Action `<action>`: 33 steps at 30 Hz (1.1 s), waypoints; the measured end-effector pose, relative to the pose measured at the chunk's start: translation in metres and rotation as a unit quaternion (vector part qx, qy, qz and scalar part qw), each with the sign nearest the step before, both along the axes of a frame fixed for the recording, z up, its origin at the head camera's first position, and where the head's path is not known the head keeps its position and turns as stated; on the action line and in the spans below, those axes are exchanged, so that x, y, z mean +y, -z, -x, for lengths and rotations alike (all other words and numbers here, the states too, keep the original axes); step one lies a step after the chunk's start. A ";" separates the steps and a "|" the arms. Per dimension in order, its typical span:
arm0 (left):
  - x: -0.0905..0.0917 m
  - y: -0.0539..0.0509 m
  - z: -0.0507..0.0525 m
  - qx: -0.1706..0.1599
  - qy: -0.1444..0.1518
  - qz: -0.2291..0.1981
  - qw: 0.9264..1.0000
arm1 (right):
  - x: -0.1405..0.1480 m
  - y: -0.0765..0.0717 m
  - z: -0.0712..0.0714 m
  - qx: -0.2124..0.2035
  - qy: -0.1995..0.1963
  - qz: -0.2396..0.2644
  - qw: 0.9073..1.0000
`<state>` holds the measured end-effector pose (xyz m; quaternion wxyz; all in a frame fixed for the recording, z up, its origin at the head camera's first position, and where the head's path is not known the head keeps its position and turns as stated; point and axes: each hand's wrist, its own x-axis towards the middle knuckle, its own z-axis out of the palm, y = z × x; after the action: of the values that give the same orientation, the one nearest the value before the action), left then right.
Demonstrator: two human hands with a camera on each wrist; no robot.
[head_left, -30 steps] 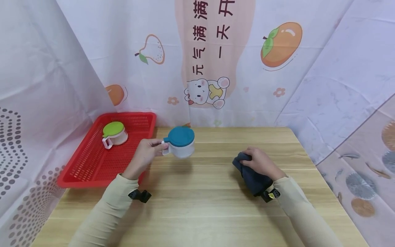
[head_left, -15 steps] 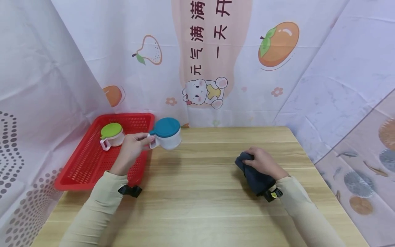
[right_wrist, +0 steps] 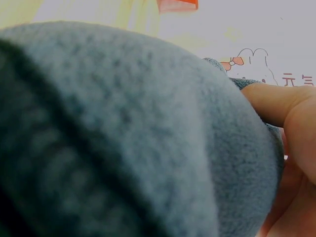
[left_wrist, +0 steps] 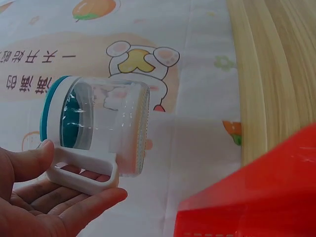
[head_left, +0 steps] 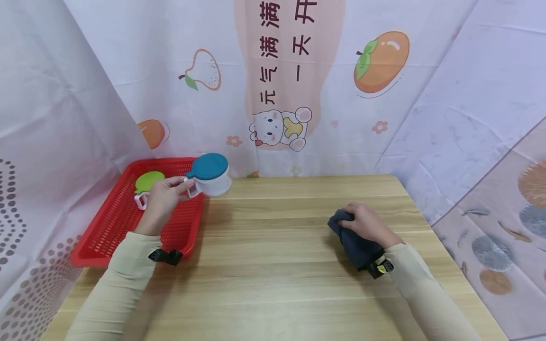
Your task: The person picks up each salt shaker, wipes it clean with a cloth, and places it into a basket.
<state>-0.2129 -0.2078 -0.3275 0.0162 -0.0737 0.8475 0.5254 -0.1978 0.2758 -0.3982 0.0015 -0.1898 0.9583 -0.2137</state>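
Observation:
By its white handle, my left hand holds a clear seasoning jar with a blue lid, lifted over the right rim of the red basket. In the left wrist view the thumb and fingers pinch the handle, and the jar's see-through body looks bare inside. A second jar with a green lid stands in the basket, partly hidden behind my left hand. On the right, my right hand grips a dark grey cloth, whose fuzzy folds fill much of the right wrist view.
The wooden table reaches back to a printed curtain. Patterned cloth also hangs along the left and right sides. The basket takes up the table's back left corner.
My left hand has carried the blue-lidded jar leftward and up, from above the table to the basket's right rim. The right hand keeps its grip on the cloth and has hardly moved.

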 end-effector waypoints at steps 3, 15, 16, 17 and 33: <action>-0.006 -0.002 0.002 0.001 -0.011 0.002 1.000 | 0.002 -0.001 0.000 0.002 0.000 -0.001 1.000; -0.030 -0.008 0.010 0.017 -0.060 -0.021 0.998 | 0.009 -0.004 -0.001 0.004 0.013 -0.011 1.000; -0.033 -0.007 0.010 0.014 -0.063 -0.026 0.998 | 0.009 -0.003 -0.001 0.005 0.013 -0.012 1.000; -0.036 -0.007 0.011 0.008 -0.067 -0.032 0.997 | 0.010 -0.003 -0.001 0.006 0.013 -0.014 1.000; -0.063 0.000 0.023 -0.024 -0.113 -0.030 0.993 | 0.016 0.001 0.000 0.005 0.015 -0.020 1.000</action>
<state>-0.2358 -0.2710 -0.3272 -0.0209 -0.1813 0.8169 0.5471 -0.1980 0.2917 -0.3990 -0.0025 -0.1762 0.9652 -0.1934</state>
